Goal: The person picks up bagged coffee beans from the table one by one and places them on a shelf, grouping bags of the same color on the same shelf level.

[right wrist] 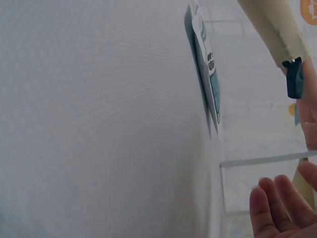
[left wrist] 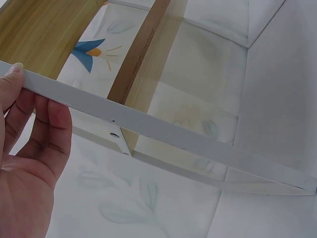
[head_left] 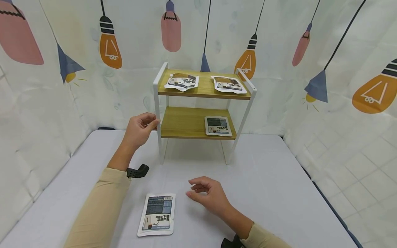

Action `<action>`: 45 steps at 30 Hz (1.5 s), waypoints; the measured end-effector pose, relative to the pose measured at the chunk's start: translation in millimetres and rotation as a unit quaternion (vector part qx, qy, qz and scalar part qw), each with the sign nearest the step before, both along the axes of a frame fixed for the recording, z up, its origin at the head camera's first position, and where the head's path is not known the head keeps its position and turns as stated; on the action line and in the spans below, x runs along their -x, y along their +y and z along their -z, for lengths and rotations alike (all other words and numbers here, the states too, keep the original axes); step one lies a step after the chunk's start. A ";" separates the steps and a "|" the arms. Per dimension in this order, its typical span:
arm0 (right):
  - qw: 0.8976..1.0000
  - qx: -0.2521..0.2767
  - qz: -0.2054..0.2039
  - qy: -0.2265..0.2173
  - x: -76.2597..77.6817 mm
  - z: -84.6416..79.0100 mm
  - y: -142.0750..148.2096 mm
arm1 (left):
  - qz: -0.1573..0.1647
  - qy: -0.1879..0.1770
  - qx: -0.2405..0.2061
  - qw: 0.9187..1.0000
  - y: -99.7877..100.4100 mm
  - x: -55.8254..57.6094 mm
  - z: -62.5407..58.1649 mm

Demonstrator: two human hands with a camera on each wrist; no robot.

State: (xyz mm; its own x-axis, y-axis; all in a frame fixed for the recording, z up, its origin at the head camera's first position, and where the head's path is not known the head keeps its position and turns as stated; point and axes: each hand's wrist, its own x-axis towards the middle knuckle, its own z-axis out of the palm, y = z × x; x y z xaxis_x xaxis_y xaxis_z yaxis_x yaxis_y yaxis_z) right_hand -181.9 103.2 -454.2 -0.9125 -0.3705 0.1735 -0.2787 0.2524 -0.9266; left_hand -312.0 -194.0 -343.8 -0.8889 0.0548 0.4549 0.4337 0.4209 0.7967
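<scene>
My left hand (head_left: 138, 130) pinches the white left post of a small two-tier shelf (head_left: 198, 121), thumb on the near side and fingers behind. In the left wrist view the thumb and fingertips of that hand (left wrist: 37, 144) lie on the white frame bar (left wrist: 173, 130). My right hand (head_left: 212, 197) hovers over the table in front of the shelf, fingers loosely bent and holding nothing. Left of it, a white flat pouch (head_left: 158, 210) with dark print lies on the table. The right wrist view shows this pouch (right wrist: 210, 69) edge-on beyond the open palm.
Two crumpled pouches, one at left (head_left: 182, 82) and one at right (head_left: 228, 86), lie on the shelf's wooden top. Another pouch (head_left: 218, 126) rests at the right of the lower tier. A white cloth covers the table (head_left: 263, 186); lamp-printed curtains (head_left: 279, 103) surround it.
</scene>
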 end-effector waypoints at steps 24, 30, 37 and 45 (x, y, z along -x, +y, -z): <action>0.997 -0.062 -0.041 -0.003 -6.2 9.3 -35.4 | -0.001 0.001 -0.010 1.000 1.6 2.8 0.4; 0.996 -0.077 -0.041 -0.011 -5.4 8.0 -43.8 | 0.000 0.004 -0.010 1.000 0.8 2.6 0.9; 0.991 -0.124 -0.029 -0.032 -4.2 2.8 -53.1 | 0.003 0.002 -0.011 1.000 0.5 1.6 0.2; 0.985 -0.160 0.000 -0.056 -5.7 -3.0 -58.8 | 0.009 0.006 -0.015 1.000 0.1 0.9 0.2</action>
